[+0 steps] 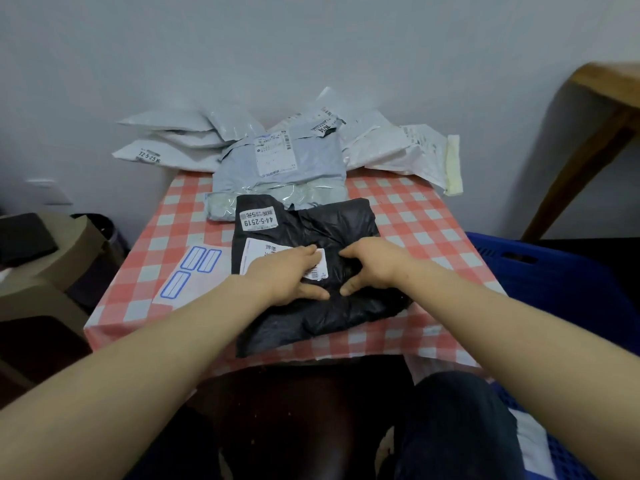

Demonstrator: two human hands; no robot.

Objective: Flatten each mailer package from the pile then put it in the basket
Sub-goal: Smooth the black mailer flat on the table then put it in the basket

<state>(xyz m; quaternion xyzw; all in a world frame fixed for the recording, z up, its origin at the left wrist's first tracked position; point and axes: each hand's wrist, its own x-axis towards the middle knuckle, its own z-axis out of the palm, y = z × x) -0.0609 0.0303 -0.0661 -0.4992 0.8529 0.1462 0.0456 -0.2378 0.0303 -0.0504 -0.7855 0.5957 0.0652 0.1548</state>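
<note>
Nearest the camera, two bare forearms reach forward over dark-trousered knees (450, 427) and converge on a black mailer (311, 317) lying on the table (433, 216), which has a red-and-white checked cloth. The left hand (287, 275) lies palm down on the mailer's white address label, fingers straight and held together, pointing to the right, thumb spread towards the near side. The right hand (367, 268) mirrors it, palm down on the black plastic, fingers together pointing left, thumb apart; the fingertips of the two hands almost meet and neither grips anything. The mailer's near edge reaches the table's front edge and its long axis runs from near to far, leaning slightly right; a small sticker reading 44-5-2519 (256, 220) sits at its far left corner, upside down to the wearer. To the right, just beside the table, stands a blue basket (554, 282) with slotted walls; a white patch shows in it low at the right, but what it is cannot be told. Left of the mailer lies a sheet of blue-bordered labels (194, 271). Behind the black mailer and touching its far edge lies a grey mailer (277, 168), label up, and behind that a pile of white mailers (381, 143) rests against the wall.
</note>
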